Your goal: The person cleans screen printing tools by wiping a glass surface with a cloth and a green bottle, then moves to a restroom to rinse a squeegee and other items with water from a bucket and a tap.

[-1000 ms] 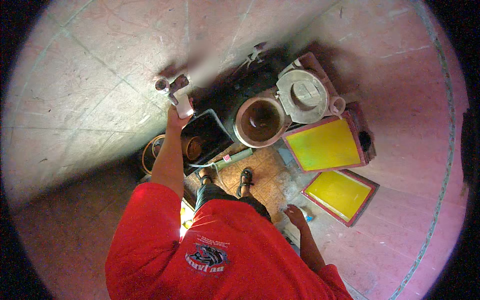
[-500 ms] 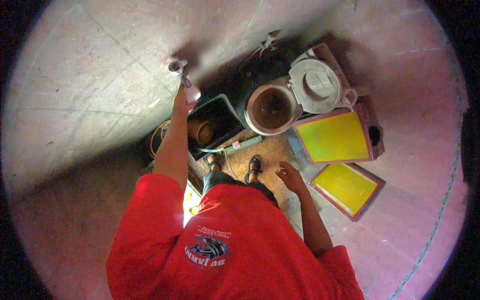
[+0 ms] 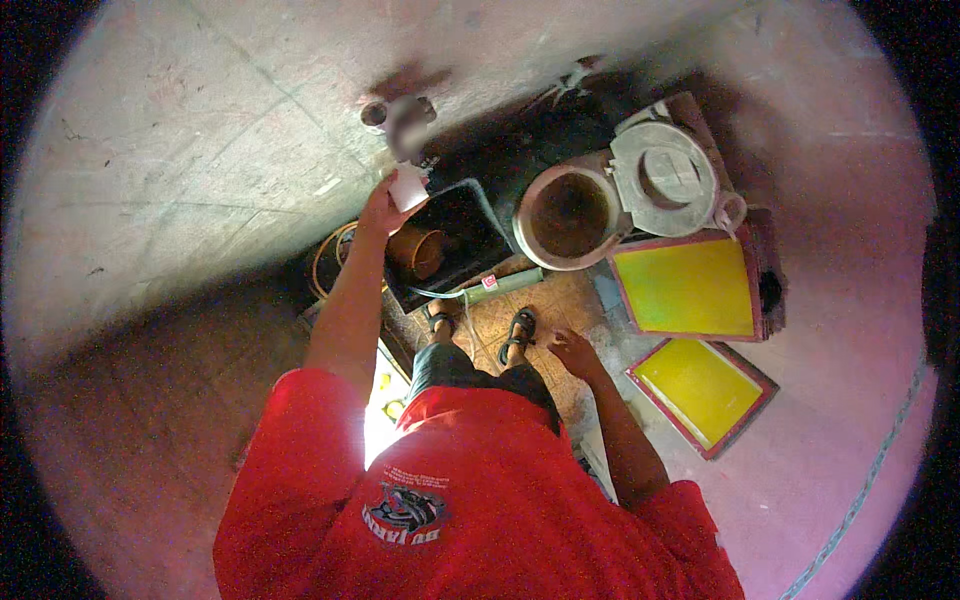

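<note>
My left hand [image 3: 382, 207] reaches out toward the pale wall at the upper left, its fingers closed on a small white flat-sided object [image 3: 408, 188]. Just beyond it is a round, dark-centred piece [image 3: 374, 115] beside a blurred patch; I cannot tell whether it joins the white object. Below the left hand lies a dark rectangular tray [image 3: 470, 235] with an orange-brown pot [image 3: 428, 254] in it. My right hand [image 3: 573, 352] hangs over the floor with fingers loosely apart, holding nothing. Nearest to it are two yellow, red-edged framed screens [image 3: 690, 285], [image 3: 705, 390].
A round basin [image 3: 532, 235] with brown contents stands right of the tray. Next to it is a pale grey lidded container [image 3: 672, 200]. A thin pale hose [image 3: 435, 295] and a green bar [image 3: 508, 287] lie by my feet. Orange cable [image 3: 318, 265] coils near the wall.
My left hand has moved slightly right, and the white object and round piece have shifted with it. The right hand has dropped a little left relative to the screens. The view has also shifted.
</note>
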The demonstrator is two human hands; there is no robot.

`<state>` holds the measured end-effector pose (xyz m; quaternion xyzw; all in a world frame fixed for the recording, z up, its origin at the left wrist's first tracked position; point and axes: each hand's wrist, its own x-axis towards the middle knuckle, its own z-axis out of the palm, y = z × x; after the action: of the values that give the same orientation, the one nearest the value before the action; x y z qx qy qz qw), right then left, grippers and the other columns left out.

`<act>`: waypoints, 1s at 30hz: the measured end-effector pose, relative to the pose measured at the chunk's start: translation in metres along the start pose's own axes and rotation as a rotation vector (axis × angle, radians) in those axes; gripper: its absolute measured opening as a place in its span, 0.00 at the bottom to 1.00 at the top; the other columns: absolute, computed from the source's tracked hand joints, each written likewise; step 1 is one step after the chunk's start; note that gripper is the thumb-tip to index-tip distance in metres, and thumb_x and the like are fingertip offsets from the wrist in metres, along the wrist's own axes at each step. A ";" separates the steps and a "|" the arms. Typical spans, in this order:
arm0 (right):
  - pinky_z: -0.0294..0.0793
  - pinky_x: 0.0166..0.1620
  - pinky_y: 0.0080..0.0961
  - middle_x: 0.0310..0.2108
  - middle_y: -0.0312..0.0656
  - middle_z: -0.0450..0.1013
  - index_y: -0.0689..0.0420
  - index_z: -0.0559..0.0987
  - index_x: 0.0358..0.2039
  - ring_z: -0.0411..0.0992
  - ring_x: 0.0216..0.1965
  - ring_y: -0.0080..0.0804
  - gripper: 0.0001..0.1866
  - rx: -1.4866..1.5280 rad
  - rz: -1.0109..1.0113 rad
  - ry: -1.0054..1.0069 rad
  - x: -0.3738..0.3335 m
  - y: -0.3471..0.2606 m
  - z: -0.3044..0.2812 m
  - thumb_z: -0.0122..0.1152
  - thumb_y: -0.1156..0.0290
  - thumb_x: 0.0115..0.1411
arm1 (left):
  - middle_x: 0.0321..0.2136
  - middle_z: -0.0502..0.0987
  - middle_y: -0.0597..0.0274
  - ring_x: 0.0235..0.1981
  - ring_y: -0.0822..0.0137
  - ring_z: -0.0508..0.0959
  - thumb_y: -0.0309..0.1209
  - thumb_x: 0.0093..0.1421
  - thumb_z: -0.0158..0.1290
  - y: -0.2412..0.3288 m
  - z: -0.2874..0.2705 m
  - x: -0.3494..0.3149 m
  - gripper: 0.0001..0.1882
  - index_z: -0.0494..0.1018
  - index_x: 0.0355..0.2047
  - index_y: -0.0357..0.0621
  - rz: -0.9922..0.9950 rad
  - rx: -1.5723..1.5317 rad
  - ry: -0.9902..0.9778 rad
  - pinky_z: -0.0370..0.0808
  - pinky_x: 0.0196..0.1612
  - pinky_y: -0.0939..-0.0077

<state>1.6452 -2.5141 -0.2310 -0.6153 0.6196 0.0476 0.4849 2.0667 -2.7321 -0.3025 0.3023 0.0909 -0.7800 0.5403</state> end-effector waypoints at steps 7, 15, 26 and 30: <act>0.68 0.45 0.36 0.39 0.54 0.70 0.58 0.70 0.42 0.69 0.41 0.48 0.22 -0.181 -0.300 0.157 0.174 -0.060 0.032 0.56 0.56 0.53 | 0.50 0.65 0.50 0.51 0.47 0.65 0.49 0.59 0.40 -0.008 -0.006 -0.038 0.28 0.59 0.53 0.45 -0.035 -0.119 -0.183 0.59 0.52 0.42; 0.67 0.49 0.36 0.49 0.53 0.65 0.59 0.68 0.48 0.66 0.48 0.46 0.25 -0.546 -0.135 -0.168 0.334 -0.093 0.093 0.57 0.63 0.51 | 0.51 0.64 0.52 0.52 0.52 0.66 0.34 0.57 0.48 -0.010 -0.061 -0.086 0.28 0.53 0.55 0.45 0.196 0.348 0.085 0.66 0.50 0.52; 0.69 0.45 0.38 0.46 0.51 0.68 0.54 0.67 0.50 0.68 0.45 0.47 0.22 -0.570 -0.220 -0.180 0.434 -0.001 0.198 0.50 0.67 0.54 | 0.45 0.68 0.50 0.51 0.51 0.66 0.35 0.55 0.51 -0.060 -0.139 -0.199 0.26 0.57 0.52 0.42 0.301 0.229 0.432 0.67 0.50 0.56; 0.70 0.41 0.38 0.41 0.53 0.70 0.56 0.69 0.47 0.70 0.41 0.49 0.18 -0.408 -0.488 -0.181 0.408 -0.041 0.174 0.47 0.65 0.57 | 0.47 0.66 0.51 0.52 0.51 0.65 0.38 0.57 0.49 -0.077 -0.135 -0.203 0.26 0.55 0.53 0.43 0.334 0.247 0.495 0.66 0.50 0.53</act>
<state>1.8661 -2.7020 -0.5693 -0.8235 0.3859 0.1077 0.4018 2.0952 -2.4784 -0.3088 0.5568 0.0735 -0.5884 0.5817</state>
